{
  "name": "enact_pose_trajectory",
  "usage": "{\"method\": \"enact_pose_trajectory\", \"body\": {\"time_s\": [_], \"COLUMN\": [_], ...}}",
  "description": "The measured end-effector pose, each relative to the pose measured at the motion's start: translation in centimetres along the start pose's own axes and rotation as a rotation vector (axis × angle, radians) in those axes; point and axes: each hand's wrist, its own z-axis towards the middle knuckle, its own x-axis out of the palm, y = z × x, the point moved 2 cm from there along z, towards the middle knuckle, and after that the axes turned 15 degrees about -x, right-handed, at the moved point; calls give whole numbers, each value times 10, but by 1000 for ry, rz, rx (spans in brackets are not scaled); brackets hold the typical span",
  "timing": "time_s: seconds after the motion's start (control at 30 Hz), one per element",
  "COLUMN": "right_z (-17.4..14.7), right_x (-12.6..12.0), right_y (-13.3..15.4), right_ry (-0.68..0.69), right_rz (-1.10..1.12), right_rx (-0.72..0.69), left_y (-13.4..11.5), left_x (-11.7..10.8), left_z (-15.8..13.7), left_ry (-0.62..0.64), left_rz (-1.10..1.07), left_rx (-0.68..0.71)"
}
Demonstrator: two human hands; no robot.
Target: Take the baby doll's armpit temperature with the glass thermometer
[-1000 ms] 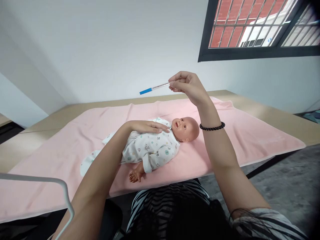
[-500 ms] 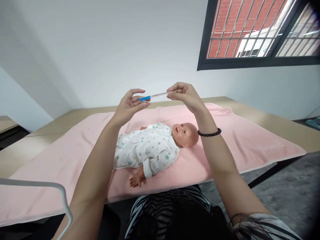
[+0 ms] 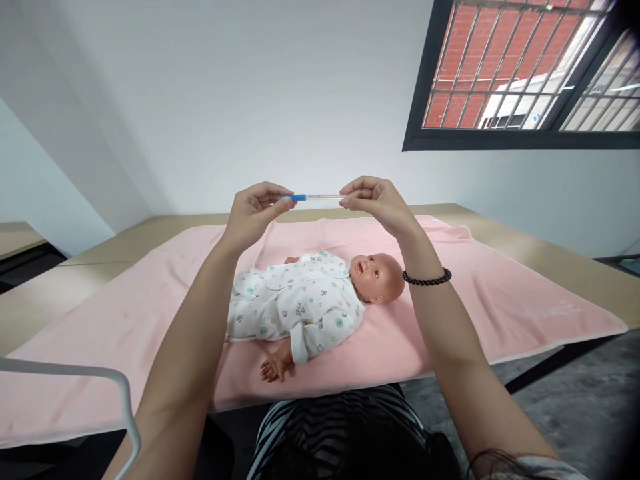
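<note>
Level in the air between my hands is a slim glass thermometer (image 3: pixel 323 197) with a blue end on the left. My left hand (image 3: pixel 259 207) pinches the blue end between thumb and fingers. At the clear end, my right hand (image 3: pixel 374 200) grips with its fingertips, hiding the tip. Below lies a baby doll (image 3: pixel 305 300) on its back, head to the right, in a white patterned suit, with neither hand touching it. My left forearm covers the doll's legs.
A pink blanket (image 3: pixel 125 320) is spread over the wooden table (image 3: pixel 500 230). A grey bent tube (image 3: pixel 75 368) rises at the lower left. Behind stand a pale wall and a barred window (image 3: pixel 510 73).
The thermometer has gone from slightly tilted to level. My left fingers, spread around its blue end before, have closed on it. The whole view has shifted a little.
</note>
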Motion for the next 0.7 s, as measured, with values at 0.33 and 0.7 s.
{"method": "enact_pose_trajectory", "body": {"time_s": [0.33,0.7], "right_z": [-2,-43], "right_x": [-15,-118], "right_y": [1,-111], "right_ry": [160,249], "right_rz": [-121,-490], "right_rx": [48,698], "left_y": [-7,9], "left_x": [-1,20], "left_z": [-7,-17], "left_ry": [134,853], "left_rz": [252,779], "left_rx": [-99,-331]}}
